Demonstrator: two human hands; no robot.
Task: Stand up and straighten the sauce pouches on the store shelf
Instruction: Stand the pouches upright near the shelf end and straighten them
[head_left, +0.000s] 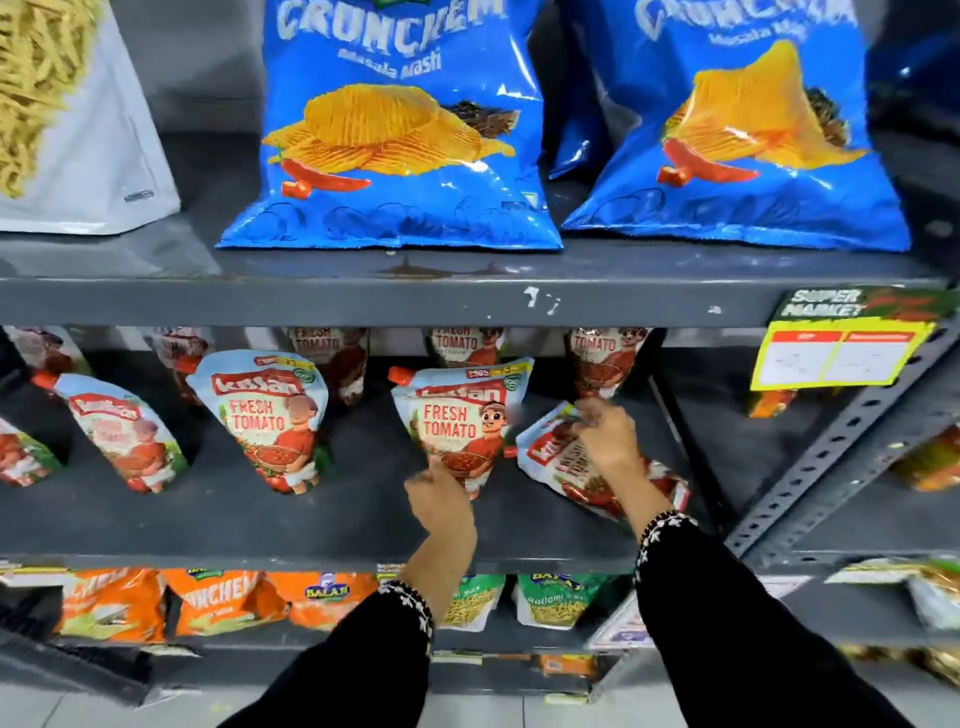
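Middle shelf: grey metal board carrying the tomato sauce pouches, in a front row and a back row.
Front row, count: five pouches in view; from the left edge, one cut off by the frame, one leaning left pouch, one upright pouch, one centre pouch, one fallen pouch.
Back row, count: at least five pouches against the rear of the shelf, tops hidden behind the board above; the exact number I cannot tell.
Centre pouch: upright near the middle of the shelf, red spout at its upper left corner.
Fallen pouch: tilted over toward the right end of the shelf, label facing up and leftward, just beside the centre pouch.
Left hand: fingers curled loosely, fingertips touching the lower edge of the centre pouch; whether it truly grips I cannot tell.
Right hand: fingers pinched closed on the upper edge of the fallen pouch.
Sleeves: two, black with white embroidered cuffs.
Top shelf: two blue crisp bags standing at its front edge, one white noodle-snack bag at its left end.
Bottom shelf: orange snack bags on the left, green-topped snack packs under the hands.
Price tag: one yellow card hanging from the top shelf's right end.
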